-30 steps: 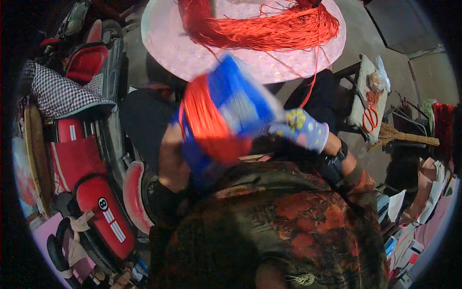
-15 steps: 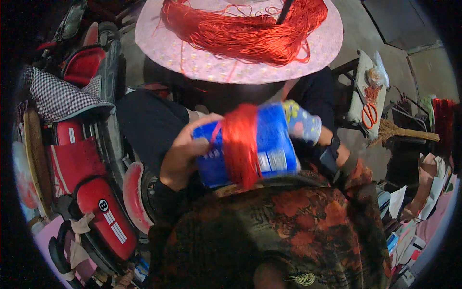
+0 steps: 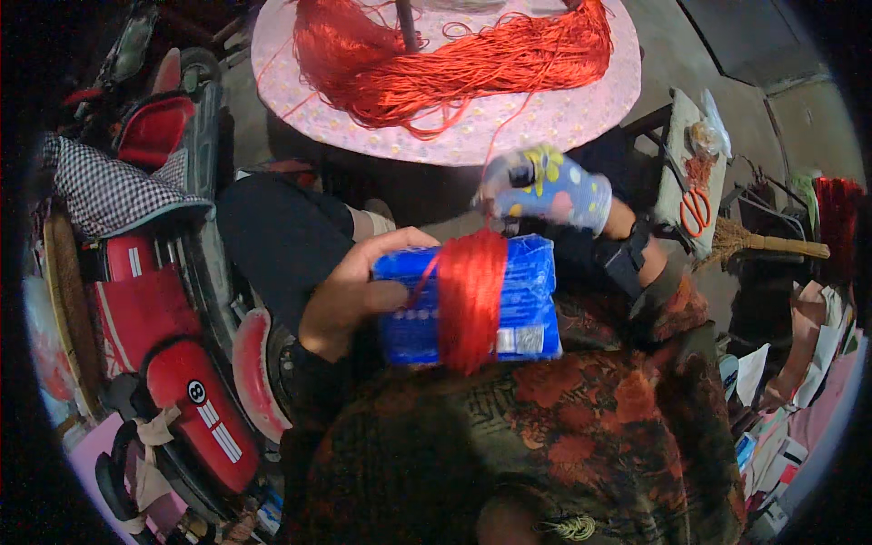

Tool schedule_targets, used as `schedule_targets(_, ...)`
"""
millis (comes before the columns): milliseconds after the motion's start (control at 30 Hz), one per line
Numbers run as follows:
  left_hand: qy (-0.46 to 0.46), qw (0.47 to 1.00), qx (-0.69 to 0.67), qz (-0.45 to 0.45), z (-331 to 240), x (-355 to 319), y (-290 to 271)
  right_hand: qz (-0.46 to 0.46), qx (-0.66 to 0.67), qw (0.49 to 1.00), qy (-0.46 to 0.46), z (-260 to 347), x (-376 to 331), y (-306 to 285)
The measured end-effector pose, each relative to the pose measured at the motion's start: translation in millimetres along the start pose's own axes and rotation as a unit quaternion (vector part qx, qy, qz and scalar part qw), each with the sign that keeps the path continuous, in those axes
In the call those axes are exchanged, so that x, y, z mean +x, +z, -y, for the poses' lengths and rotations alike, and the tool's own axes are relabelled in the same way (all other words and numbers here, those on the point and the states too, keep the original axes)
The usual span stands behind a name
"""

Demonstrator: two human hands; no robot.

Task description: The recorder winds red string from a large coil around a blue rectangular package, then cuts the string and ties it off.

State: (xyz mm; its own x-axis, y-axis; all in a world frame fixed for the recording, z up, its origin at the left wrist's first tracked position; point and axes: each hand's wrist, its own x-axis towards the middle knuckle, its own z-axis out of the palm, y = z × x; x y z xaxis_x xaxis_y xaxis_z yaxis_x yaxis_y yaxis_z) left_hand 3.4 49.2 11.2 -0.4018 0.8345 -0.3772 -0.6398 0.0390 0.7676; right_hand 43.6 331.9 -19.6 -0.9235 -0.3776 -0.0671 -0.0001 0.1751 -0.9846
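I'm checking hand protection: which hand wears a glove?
The right hand, in a blue patterned glove; the left hand, holding the blue package, is bare.

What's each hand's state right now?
Left hand: closed, holding the blue packet wound with red cord.
Right hand: gloved, closed, apparently on the red cord; slightly blurred.

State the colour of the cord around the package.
The wound cord is bright red, clearest in the head view against the blue package.

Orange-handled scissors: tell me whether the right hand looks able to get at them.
Probably yes: the scissors lie with handles uncovered, rightward of the right hand, though it seems occupied with the red cord.
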Motion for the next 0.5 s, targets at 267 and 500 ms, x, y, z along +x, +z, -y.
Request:
schedule_targets(267, 0.123, 0.968, 0.025, -0.216, 12.9, 12.1, -18.9, 0.133, -0.140, 0.980, -0.044, 24.5, -34.2, 33.7)
schedule_targets(500, 0.003, 0.998, 0.063, -0.015, 7.1, 8.2, -4.0, -0.031, 0.015, 0.998, 0.054, 30.6, 1.9, -0.9)
